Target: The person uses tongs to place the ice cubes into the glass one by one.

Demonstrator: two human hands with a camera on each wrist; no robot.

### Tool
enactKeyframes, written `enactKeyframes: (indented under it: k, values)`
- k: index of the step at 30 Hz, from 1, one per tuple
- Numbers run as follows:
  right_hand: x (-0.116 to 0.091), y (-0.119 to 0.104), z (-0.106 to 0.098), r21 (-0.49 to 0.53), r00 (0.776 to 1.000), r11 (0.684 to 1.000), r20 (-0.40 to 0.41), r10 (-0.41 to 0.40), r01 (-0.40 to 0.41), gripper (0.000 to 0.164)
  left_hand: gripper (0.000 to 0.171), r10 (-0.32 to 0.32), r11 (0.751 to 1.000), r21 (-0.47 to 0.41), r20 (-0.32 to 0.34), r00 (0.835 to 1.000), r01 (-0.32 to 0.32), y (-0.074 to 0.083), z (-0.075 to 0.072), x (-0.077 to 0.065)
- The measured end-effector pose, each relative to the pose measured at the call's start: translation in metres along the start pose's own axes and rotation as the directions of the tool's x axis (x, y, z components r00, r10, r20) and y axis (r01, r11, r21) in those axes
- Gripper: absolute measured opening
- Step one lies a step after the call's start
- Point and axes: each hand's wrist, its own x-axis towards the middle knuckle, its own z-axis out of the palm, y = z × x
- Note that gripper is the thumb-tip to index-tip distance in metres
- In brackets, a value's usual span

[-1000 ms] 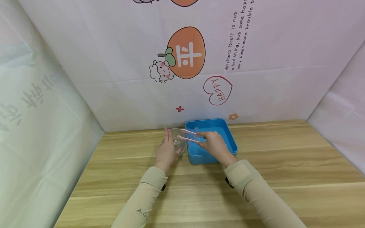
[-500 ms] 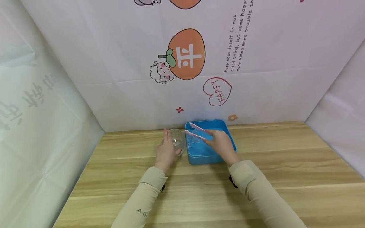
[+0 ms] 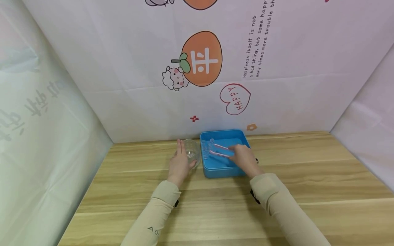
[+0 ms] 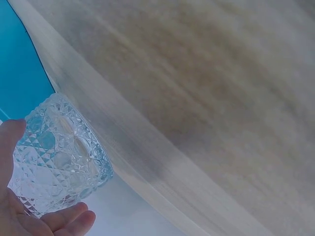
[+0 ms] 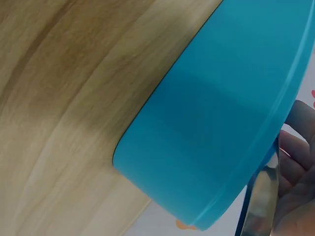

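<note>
My left hand (image 3: 179, 163) holds a clear cut-glass bowl (image 3: 192, 154), fingers along its far left side and thumb at its near right. The left wrist view shows the patterned glass bowl (image 4: 61, 152) between thumb and fingers. My right hand (image 3: 244, 159) grips a pair of pink tongs (image 3: 221, 155) inside the blue box (image 3: 220, 173). The two tong tips stand apart, pointing left at several small clear pieces (image 3: 205, 154) gathered along the box's left side. In the right wrist view, a shiny metal part of the tongs (image 5: 263, 201) shows beside the fingers.
The blue box stands right beside the glass bowl, close to the printed backdrop (image 3: 147, 112). Its side wall (image 5: 197, 123) fills much of the right wrist view. Wood-grain table top (image 3: 203, 212) stretches in front and to both sides.
The tongs have moved right, from over the bowl's edge to inside the blue box, spreading wide midway and narrowing somewhat since. My left hand has stayed on the bowl.
</note>
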Motion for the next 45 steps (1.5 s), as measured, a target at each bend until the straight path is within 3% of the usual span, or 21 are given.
enactKeyframes:
  k: [8,25,31,39,45]
  values:
    - [0.002,0.002,0.002,-0.057,0.999,0.998,0.043,0.023,-0.02,0.035,0.097,-0.003,1.0,0.011,0.027,1.0,0.002,0.002,-0.001,0.001]
    - [0.004,0.003,0.005,-0.084,0.997,0.995,0.054,0.059,-0.054,0.034,0.096,0.018,1.0,0.021,-0.002,1.0,-0.018,0.002,-0.001,0.003]
    - [0.004,0.004,0.008,-0.094,0.997,0.994,0.049,0.055,-0.051,0.033,0.096,0.019,0.999,0.036,-0.005,1.0,-0.019,0.001,-0.001,0.002]
    - [0.004,0.004,0.01,-0.093,0.999,0.995,0.043,0.033,-0.028,0.03,0.098,-0.021,1.0,0.017,0.044,0.999,0.021,-0.001,0.001,0.004]
    - [0.004,0.005,0.011,-0.093,0.999,0.995,0.037,0.022,-0.018,0.03,0.098,-0.01,1.0,0.018,0.033,0.999,0.01,-0.002,0.001,0.004]
